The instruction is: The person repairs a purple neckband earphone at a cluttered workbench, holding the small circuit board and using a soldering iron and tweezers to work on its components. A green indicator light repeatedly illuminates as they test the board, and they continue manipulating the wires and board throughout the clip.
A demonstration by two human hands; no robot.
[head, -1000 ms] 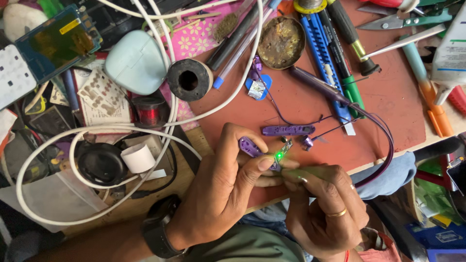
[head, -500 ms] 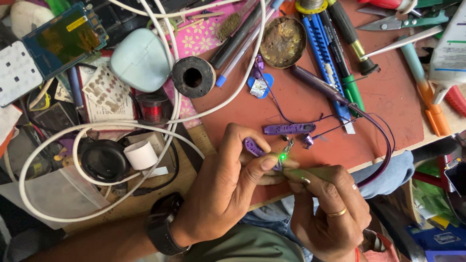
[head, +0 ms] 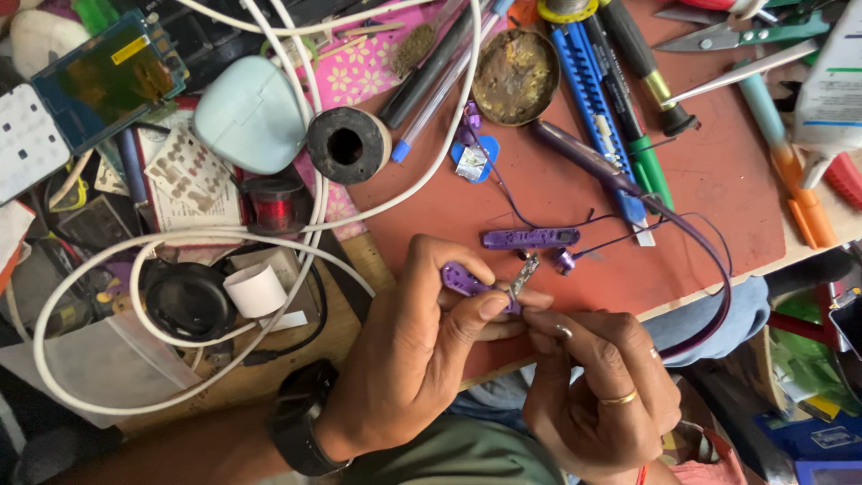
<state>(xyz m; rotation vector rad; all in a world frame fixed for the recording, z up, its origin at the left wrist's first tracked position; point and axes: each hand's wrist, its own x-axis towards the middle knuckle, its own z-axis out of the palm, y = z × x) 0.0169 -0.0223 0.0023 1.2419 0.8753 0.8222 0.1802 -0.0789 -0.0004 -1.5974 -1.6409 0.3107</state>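
Over the red worktop (head: pixel 718 189), the left hand (head: pixel 409 359) pinches a small purple piece (head: pixel 462 280) while the right hand (head: pixel 597 395) pinches a thin strip (head: pixel 523 275), whose green light has now gone out, so it looks switched off.

The green glow that showed at the tip of the small circuit strip (head: pixel 523 275) is gone; the strip now looks plain grey. Your left hand (head: pixel 422 359) and right hand (head: pixel 597 395) have edged slightly closer to the purple bar (head: pixel 530 238) on the red mat (head: pixel 718 189).
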